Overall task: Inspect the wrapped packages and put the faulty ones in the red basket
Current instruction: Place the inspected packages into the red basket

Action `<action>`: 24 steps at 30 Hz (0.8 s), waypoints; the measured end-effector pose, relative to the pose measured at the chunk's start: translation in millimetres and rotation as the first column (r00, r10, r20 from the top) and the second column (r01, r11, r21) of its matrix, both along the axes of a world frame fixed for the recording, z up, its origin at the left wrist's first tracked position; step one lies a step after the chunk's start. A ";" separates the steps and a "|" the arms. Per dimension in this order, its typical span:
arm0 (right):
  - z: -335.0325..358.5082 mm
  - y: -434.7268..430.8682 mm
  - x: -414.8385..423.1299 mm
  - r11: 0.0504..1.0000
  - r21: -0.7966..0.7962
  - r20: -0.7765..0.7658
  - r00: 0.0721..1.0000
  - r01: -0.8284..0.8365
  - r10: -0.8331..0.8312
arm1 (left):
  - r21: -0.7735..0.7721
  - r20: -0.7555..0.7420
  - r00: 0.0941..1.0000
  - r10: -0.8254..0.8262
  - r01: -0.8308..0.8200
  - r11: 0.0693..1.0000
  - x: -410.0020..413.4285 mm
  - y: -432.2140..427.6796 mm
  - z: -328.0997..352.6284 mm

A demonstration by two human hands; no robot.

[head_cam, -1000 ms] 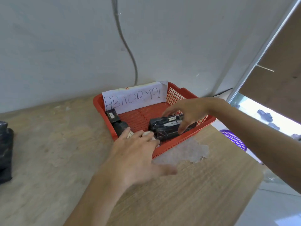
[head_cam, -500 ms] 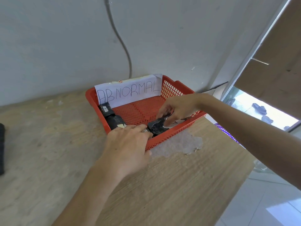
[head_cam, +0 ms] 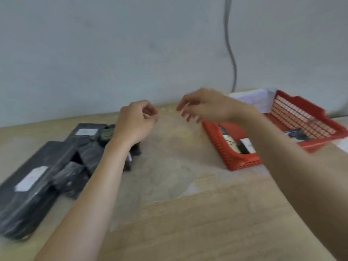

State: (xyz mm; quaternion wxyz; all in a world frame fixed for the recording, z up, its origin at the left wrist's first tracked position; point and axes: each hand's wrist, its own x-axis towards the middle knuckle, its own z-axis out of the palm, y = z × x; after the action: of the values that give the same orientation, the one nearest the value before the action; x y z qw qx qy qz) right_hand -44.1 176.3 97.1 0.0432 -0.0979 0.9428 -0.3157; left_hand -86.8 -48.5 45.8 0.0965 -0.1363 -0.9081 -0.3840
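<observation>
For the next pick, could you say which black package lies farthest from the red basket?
The long package at far left, frontmost on the table; the others lie closer.

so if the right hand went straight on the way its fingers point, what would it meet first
Probably the left hand: the right hand points leftward at about its height. The black wrapped packages lie lower, beyond it. The frame is blurred, so depth is unsure.

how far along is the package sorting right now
Done: a few wrapped packages already lie in the red basket. In hand: nothing; left hand and right hand hover empty above the table. Left: the pile of black packages on the table's left side, likely awaiting inspection.
</observation>
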 end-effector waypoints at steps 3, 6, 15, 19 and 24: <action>-50.8 -53.5 -13.7 0.961 0.246 0.155 0.984 -0.125 0.089 | -0.254 0.002 0.990 0.144 -0.138 0.957 -24.3 -37.1 -9.6; -111.6 -88.1 -15.6 0.933 0.343 0.241 0.970 -0.111 0.027 | -0.566 0.114 0.976 0.184 -0.088 0.819 -40.7 -46.2 -14.8; -163.2 -99.0 -2.5 0.955 0.270 -0.115 0.989 0.120 -0.092 | -0.614 -0.079 0.994 0.073 -0.106 0.782 -35.0 -27.3 -9.6; -159.4 -91.1 5.2 0.938 -0.249 -0.179 0.940 0.242 -0.290 | -0.144 -0.117 0.993 0.010 -0.027 0.989 10.7 -21.5 -6.9; -147.2 -91.4 30.9 0.743 -0.659 -0.253 0.898 0.112 -0.360 | 0.459 0.102 0.993 0.056 -0.097 0.883 60.5 -13.7 -21.7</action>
State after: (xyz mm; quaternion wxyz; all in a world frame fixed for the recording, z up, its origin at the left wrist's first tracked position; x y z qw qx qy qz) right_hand -13.2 84.9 -50.1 -0.2088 -0.0408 0.7778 -0.5913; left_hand -26.3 -62.2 24.1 0.1021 -0.0568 -0.7983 -0.5908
